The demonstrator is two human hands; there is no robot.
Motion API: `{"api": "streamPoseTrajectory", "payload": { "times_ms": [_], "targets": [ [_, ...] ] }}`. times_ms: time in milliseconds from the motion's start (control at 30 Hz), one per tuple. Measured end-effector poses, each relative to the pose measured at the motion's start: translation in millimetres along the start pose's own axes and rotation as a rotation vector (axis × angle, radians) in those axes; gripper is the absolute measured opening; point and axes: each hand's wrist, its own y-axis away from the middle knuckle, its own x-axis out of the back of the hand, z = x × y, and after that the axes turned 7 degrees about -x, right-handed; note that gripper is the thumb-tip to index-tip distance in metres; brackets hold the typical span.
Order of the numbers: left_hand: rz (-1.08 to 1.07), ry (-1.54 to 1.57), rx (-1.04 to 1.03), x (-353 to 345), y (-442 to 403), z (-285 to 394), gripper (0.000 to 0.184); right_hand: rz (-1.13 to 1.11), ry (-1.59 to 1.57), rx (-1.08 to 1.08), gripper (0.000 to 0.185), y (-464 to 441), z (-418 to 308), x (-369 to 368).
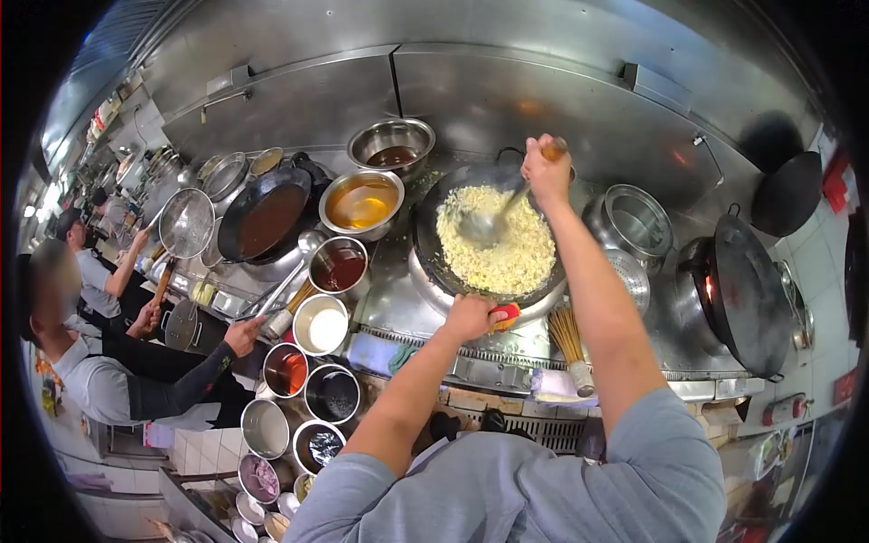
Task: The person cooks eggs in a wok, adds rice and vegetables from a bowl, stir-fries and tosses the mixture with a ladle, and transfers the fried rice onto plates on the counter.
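The pale, grainy food (520, 262) looks broken up and mixed, not yet dished out of the wok (428, 226), near the bench's (389, 312) front edge. The right hand (547, 172) grips the ladle (482, 230), slanting lengthwise, bowl down and leftward. The left hand (472, 317) clasps a red-and-yellow cloth (506, 316) at the near rim.

You face a broad stainless-steel wall (543, 104), split by a dark upright seam (395, 86) and dully reflecting the light with a few orange glints, above the metal bench (387, 303) that runs across in front of you. To your right, a white tiled wall (819, 258) curves toward the edge of your view, while pale square floor tiles (204, 450) show low on your left. Far left, bright lights (45, 201) glow beneath a bluish ribbed panel (131, 41) overhead.
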Motion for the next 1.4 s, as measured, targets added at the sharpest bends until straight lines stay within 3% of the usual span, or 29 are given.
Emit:
{"api": "streamPoseTrajectory", "payload": {
  "times_ms": [133,200,233,300,400,467,500,567,633,700,767,800,833,900,967,1067,1100,1200,1300,1367,1400],
  "targets": [
    [-0.044,0.030,0.004,5,-8,-5,0.042,-0.059,0.149,-0.150,0.030,4,-104,23],
    [-0.027,0.028,-0.017,-3,0,-5,0.042,-0.038,0.226,-0.122,0.032,76,-171,18],
    [-0.037,0.035,0.006,4,-6,-3,0.043,-0.042,0.229,-0.120,0.032,73,-129,19],
    [-0.073,0.013,-0.003,1,-6,-4,0.043,0.137,0.366,0.215,0.034,78,-13,39],
    [-0.103,0.013,0.014,7,-6,-3,0.043,0.075,0.236,0.054,0.034,80,-33,11],
    [-0.056,0.029,-0.022,3,-7,-11,0.042,0.104,0.261,0.232,0.033,103,-52,-14],
    [-0.029,0.043,-0.055,0,-3,-12,0.042,0.029,0.368,0.384,0.034,113,-28,-11],
    [-0.137,0.016,-0.034,10,-3,-6,0.042,-0.071,0.425,0.573,0.034,95,-6,10],
    [-0.185,-0.009,0.007,12,-9,-7,0.043,0.171,0.414,0.063,0.032,31,-36,29],
    [-0.165,-0.004,-0.014,2,-6,-10,0.044,0.421,0.234,0.060,0.025,-1,-77,49],
    [0.041,-0.023,-0.059,-8,-3,-12,0.045,0.463,0.173,0.146,0.024,12,-23,62],
    [0.029,-0.016,-0.073,-7,-3,-13,0.045,0.500,0.111,0.227,0.024,24,3,66],
    [-0.022,-0.016,-0.094,-2,-8,-17,0.046,0.377,0.220,0.259,0.026,46,12,59],
    [-0.108,-0.027,-0.074,-6,-13,-17,0.045,0.408,0.228,0.169,0.022,71,-25,27],
    [0.000,-0.047,-0.013,-10,-8,2,0.046,0.424,0.170,-0.059,0.022,65,-71,22],
    [-0.022,0.008,-0.085,64,31,80,0.044,0.216,0.042,-0.421,0.023,33,-139,26],
    [0.170,0.004,-0.243,83,40,89,0.043,0.207,0.045,-0.404,0.023,25,-155,20],
    [0.253,-0.021,-0.251,97,14,92,0.040,0.104,-0.010,-0.130,0.022,43,-162,12],
    [0.230,-0.201,-0.228,7,26,60,0.040,0.379,0.470,0.199,0.021,72,-69,5],
    [0.329,-0.142,-0.200,-43,59,48,0.043,0.264,-0.013,0.148,0.020,110,-77,0],
    [0.331,-0.144,-0.197,-38,78,57,0.043,0.190,-0.055,0.087,0.021,117,-92,8]
  ]
}}
